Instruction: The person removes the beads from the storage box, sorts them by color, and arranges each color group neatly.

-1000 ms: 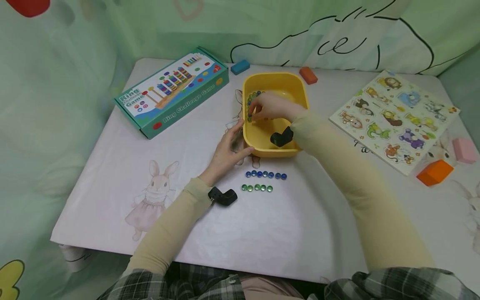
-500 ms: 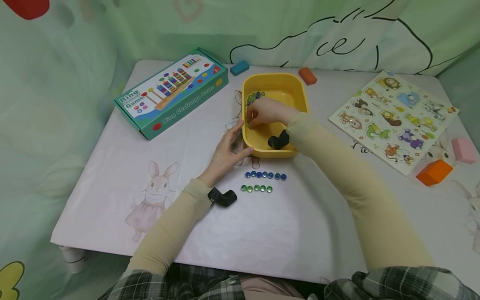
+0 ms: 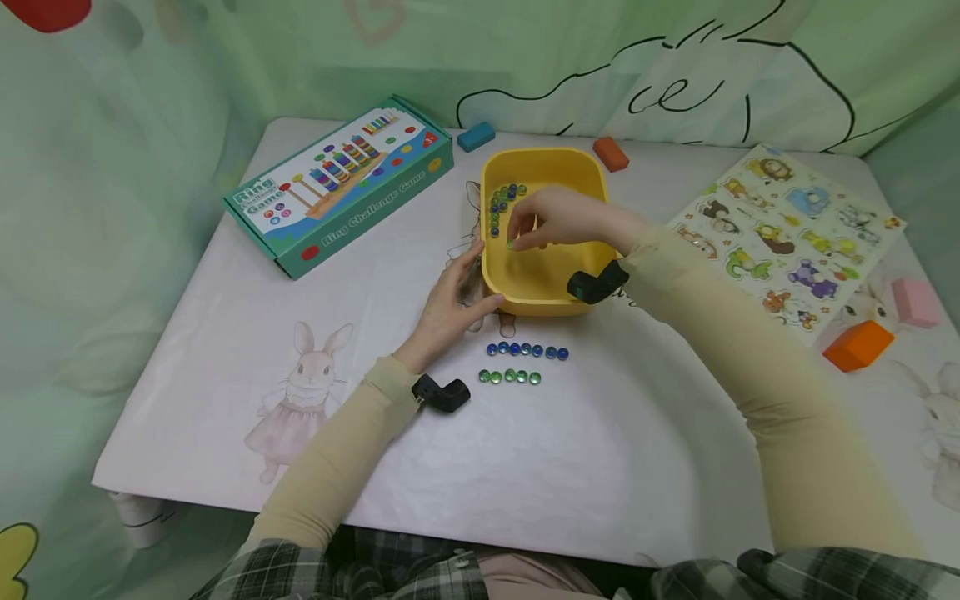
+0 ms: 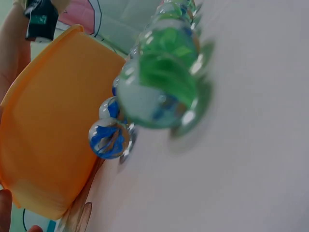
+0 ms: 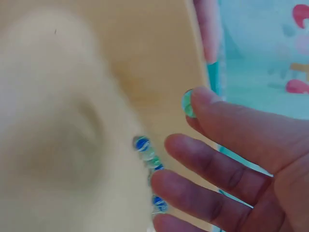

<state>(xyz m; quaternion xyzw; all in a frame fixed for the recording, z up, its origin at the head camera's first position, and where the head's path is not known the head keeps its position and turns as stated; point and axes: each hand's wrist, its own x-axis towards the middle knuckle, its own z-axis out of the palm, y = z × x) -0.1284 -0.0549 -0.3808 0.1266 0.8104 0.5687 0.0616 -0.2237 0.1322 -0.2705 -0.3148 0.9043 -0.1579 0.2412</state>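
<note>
My right hand (image 3: 566, 218) is over the yellow plastic tub (image 3: 551, 283), pinching a green marble (image 5: 187, 103) between thumb and index finger. The other fingers are spread loosely in the right wrist view. Inside the tub, several blue and green marbles (image 3: 496, 218) lie along its left wall. My left hand (image 3: 450, 304) touches the tub's front left corner, fingers extended along the side and thumb by the front rim. In front of the tub, a row of blue marbles (image 3: 526, 350) lies on the table, with a row of green marbles (image 3: 510, 377) nearer me.
A ring game box (image 3: 345, 179) lies at the back left. Blue (image 3: 476, 137) and red-orange (image 3: 611, 154) blocks flank the tub's far end. To the right are an animal puzzle board (image 3: 795, 225), partly behind my right sleeve, an orange block (image 3: 858, 346) and a pink block (image 3: 915, 302).
My right hand reached down at the tub's left wall, then lifted away to the right with a green marble between its fingertips. The left hand stays at the tub's corner.
</note>
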